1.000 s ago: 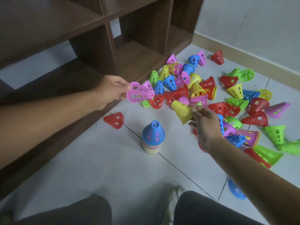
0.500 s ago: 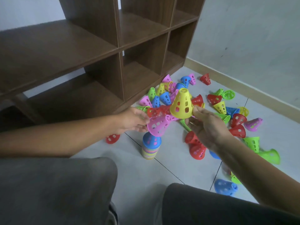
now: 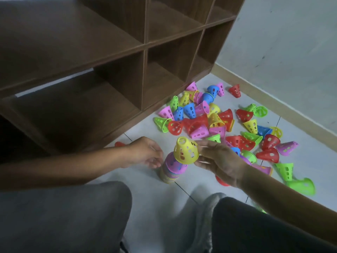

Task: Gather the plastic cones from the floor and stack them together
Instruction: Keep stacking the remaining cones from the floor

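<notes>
One stack stands just past my knees, a pink cone on top. My right hand pinches a yellow cone just above it, ready to lower squarely; my left hand rests beside the stack, fingers loose, holding nothing. Beyond the stack, loose cones litter the floor.

approx 40 loose cones, 1 stack, 2 hands.
</notes>
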### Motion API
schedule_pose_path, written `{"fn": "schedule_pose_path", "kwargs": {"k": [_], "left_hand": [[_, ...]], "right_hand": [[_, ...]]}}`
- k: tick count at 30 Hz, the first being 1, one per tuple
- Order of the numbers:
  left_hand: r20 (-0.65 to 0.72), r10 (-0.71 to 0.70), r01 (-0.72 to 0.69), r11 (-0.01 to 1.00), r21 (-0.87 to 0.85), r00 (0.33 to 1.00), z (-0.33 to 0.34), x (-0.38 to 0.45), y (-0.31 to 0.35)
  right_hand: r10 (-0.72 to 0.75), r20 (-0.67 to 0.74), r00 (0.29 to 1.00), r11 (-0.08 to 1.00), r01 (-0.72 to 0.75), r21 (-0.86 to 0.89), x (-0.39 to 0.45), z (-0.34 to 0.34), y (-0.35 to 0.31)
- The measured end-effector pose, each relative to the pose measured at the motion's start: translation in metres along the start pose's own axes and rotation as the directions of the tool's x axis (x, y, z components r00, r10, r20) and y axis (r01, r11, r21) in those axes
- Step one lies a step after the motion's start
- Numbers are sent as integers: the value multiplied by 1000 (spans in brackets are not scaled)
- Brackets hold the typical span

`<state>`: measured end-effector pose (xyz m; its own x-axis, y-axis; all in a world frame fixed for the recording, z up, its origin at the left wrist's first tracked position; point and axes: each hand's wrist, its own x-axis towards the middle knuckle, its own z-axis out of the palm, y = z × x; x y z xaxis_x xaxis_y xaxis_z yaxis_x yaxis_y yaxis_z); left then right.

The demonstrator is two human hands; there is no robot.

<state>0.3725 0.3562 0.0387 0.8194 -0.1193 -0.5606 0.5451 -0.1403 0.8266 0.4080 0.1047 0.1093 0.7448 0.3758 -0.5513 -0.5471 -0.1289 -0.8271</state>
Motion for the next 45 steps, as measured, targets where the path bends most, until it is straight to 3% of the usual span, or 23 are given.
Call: {"fn": "schedule_pose_path", "kwargs": {"k": [5,11,14,18,24,29,34,38,42,45], "left_hand": [[-180,67,-42,989,141,981,-39,7,-18],[-414,234,-30,896,444,880,-87,22,-36],[-406,255,63,778,625,878,-102,23,-48],[-355,233,92,708,700,906,-103,29,-49],[-249,295,-19,680,733,922,-96,53,-46],[-186,269,-31,639,769,945,-99,73,-56],[-181,331,-22,525,851,926,-94,85,-65],[-222,341,-30,600,799,914,-88,85,-62],[-261,333,-105,775,623,906,-71,74,-52],[-275,364,-183,837,515,890,-58,62,-40]], "right_hand": [[15,50,999,999,-13,-45,14,-3,17],[48,56,997,989,-40,-144,28,-9,32],[68,61,996,981,-56,-184,34,-16,31],[98,77,992,960,-74,-269,46,-23,28],[114,52,992,921,-86,-380,79,-29,13],[-19,49,999,795,45,-605,121,-29,5],[-176,-4,984,626,109,-772,169,-28,10],[-185,29,982,584,133,-801,190,-24,17],[-172,52,984,517,135,-845,206,-27,25],[-173,49,984,507,132,-852,207,-28,25]]}}
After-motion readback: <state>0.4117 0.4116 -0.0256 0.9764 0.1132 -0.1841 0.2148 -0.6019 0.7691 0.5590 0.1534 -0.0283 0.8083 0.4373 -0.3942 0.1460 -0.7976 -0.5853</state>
